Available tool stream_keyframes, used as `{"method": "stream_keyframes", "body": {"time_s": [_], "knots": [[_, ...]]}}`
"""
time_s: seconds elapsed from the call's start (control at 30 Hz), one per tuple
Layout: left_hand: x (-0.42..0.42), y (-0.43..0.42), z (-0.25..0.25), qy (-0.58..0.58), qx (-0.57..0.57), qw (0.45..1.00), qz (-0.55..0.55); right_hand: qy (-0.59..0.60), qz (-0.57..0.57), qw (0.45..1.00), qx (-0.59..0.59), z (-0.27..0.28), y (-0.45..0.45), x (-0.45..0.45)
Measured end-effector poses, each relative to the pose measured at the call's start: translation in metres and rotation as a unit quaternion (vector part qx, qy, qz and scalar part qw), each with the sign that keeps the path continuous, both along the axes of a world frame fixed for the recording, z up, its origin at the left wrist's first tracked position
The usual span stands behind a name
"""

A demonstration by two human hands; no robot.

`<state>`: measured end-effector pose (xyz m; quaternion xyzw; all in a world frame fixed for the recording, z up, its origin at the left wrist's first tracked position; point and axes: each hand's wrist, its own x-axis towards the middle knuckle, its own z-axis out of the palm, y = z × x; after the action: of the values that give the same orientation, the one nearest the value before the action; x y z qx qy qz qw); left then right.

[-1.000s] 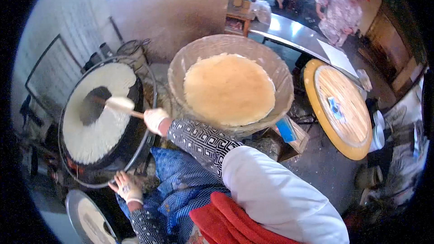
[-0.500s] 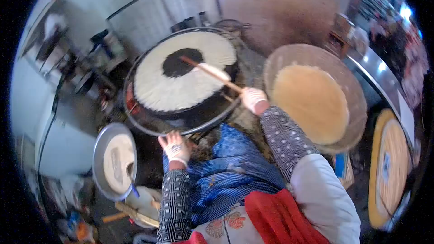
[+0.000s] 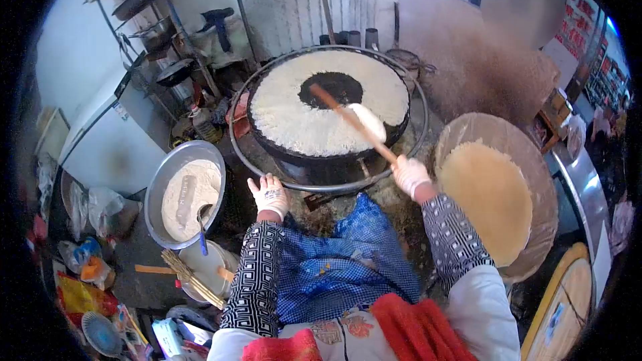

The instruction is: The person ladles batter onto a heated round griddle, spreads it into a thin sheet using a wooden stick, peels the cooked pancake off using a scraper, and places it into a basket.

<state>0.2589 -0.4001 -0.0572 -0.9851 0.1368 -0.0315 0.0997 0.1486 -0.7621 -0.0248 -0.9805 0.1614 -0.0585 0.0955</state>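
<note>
Right hand [image 3: 410,176] gripped wooden stick [image 3: 361,128] near end, likely for reach over griddle [image 3: 348,87]; left hand [image 3: 271,196] open, grip empty, by ring [image 3: 328,188].

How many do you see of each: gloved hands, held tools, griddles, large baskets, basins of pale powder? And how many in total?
Gloved hands: 2
Held tool: 1
Griddle: 1
Large basket: 1
Powder basin: 1
Total: 6

The long wooden stick [image 3: 353,122] is brown, the round griddle [image 3: 338,91] black, its spread batter [image 3: 294,117] cream-white. Black-and-white squared spirals pattern 2 cloth sleeves [image 3: 253,274]; the cloth apron [image 3: 344,264] is blue-and-white checked.
</note>
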Motion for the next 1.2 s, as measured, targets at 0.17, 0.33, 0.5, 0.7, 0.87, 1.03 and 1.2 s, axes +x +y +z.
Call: {"method": "stream_keyframes", "body": {"time_s": [0.17, 0.33, 0.5, 0.7, 0.87, 1.03, 1.2], "knots": [[-0.006, -0.007, 0.019, 0.060, 0.049, 0.996, 0.037, 0.048, -0.060, 0.997, 0.002, -0.034, -0.034, 0.004], [-0.037, -0.051, 0.013, -0.004, -0.081, 0.983, -0.162, 0.059, 0.016, 0.998, 0.009, 0.010, 0.006, 0.002], [-0.049, -0.072, -0.014, -0.045, -0.060, 0.983, -0.167, 0.069, -0.059, 0.996, 0.014, -0.012, -0.022, 0.025], [-0.033, -0.052, 0.004, 0.026, -0.014, 0.992, -0.126, 0.044, 0.006, 0.999, 0.017, 0.016, 0.017, -0.009], [-0.006, -0.024, -0.034, -0.101, -0.033, 0.987, -0.124, 0.084, 0.027, 0.996, 0.007, -0.002, 0.011, -0.107], [-0.036, -0.034, -0.011, -0.044, -0.054, 0.988, -0.141, 0.134, 0.024, 0.991, 0.010, -0.037, -0.021, -0.155], [-0.063, -0.077, 0.019, 0.026, -0.112, 0.973, -0.199, 0.087, -0.002, 0.994, 0.067, -0.006, -0.008, -0.093]]}}
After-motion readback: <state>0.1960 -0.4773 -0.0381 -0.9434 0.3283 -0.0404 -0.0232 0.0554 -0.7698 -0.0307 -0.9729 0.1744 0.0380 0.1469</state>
